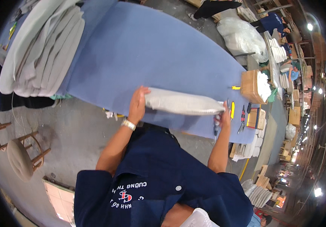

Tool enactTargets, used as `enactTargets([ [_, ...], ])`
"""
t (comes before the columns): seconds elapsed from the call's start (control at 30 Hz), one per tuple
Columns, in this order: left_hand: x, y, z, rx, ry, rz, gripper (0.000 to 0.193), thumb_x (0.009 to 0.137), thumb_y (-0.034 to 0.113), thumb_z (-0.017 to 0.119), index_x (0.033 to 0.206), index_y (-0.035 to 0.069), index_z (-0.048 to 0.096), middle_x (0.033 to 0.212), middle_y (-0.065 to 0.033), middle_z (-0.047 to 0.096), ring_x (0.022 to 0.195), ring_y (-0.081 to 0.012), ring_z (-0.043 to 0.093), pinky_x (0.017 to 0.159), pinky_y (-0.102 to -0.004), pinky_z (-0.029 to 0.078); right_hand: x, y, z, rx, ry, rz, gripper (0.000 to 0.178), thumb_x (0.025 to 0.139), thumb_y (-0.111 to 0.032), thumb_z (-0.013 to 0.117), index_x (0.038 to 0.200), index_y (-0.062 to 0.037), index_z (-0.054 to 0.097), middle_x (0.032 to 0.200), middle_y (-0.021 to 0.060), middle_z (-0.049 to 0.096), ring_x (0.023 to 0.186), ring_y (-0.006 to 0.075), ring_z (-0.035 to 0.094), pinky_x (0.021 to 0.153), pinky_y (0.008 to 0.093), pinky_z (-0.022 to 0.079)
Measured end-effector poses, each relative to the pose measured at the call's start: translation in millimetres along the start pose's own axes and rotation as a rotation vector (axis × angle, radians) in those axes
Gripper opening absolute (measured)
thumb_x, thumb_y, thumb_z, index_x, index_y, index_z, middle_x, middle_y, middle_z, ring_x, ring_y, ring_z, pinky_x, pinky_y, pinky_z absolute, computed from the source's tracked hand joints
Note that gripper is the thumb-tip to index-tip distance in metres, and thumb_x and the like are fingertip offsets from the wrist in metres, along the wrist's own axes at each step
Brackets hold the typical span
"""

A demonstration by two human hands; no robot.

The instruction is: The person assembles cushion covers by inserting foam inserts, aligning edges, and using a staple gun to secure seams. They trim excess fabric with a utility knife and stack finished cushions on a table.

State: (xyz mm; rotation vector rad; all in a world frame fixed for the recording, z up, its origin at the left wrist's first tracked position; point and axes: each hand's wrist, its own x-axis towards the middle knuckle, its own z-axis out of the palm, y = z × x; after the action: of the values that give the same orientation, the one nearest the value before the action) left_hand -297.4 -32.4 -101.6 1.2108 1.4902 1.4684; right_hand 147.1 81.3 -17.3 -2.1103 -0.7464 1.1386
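So, left hand and right hand are half-curled, gripping opposite ends of a pale cushion at the near side of the blue table. There's a cushion stack far left.

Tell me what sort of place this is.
Probably a workshop or factory floor, perhaps for upholstery: a pile of grey padded pieces, red-handled pliers on a blue-topped worktable, and more stacked pale pieces near other people.
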Motion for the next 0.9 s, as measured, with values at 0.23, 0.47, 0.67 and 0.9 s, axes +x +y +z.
enactTargets([
  [0.23,-37.4,-10.1,-9.5,-0.473,-0.092,-0.677,0.045,0.100,0.027,0.062,0.141,0.009,0.060,0.158,-0.0208,0.043,0.147,-0.0314,0.040,0.120,-0.0410,0.033,-3.8,94.8,-21.5,0.518,-0.219,-0.005,0.055,0.098,-0.046,0.063,0.138,-0.0081,0.060,0.131,0.0071,0.068,0.116,0.0239,0.067,0.094,0.0429,0.056],
  [0.47,32.2,-9.8,-18.1,-0.195,0.116,-0.419,0.070,0.106,0.044,0.054,0.155,-0.004,0.038,0.153,-0.0193,0.050,0.142,-0.0283,0.046,0.118,-0.0390,0.034,-78.5,6.5,-5.0,0.537,-0.235,-0.626,0.068,0.085,-0.026,0.077,0.142,-0.0001,0.052,0.132,0.0115,0.063,0.120,0.0268,0.062,0.102,0.0409,0.051],
  [0.67,162.6,68.8,-57.7,-0.612,0.407,-0.100,0.072,0.108,0.059,0.039,0.165,0.018,0.024,0.169,-0.0044,0.025,0.156,-0.0241,0.017,0.122,-0.0448,0.026,-90.7,-31.5,17.4,0.188,-0.540,-0.778,0.086,0.068,-0.004,0.086,0.145,-0.0017,0.049,0.138,0.0141,0.061,0.128,0.0251,0.059,0.107,0.0401,0.049],
  [0.9,113.3,67.9,-53.3,-0.622,0.280,-0.119,0.079,0.107,0.062,0.033,0.167,0.017,0.009,0.172,-0.0084,0.013,0.157,-0.0265,0.014,0.126,-0.0469,0.018,-157.9,-6.1,165.3,-0.611,-1.108,-0.931,0.108,0.078,-0.030,0.088,0.163,-0.0081,0.025,0.168,0.0211,0.026,0.156,0.0306,0.026,0.125,0.0405,0.024],
])
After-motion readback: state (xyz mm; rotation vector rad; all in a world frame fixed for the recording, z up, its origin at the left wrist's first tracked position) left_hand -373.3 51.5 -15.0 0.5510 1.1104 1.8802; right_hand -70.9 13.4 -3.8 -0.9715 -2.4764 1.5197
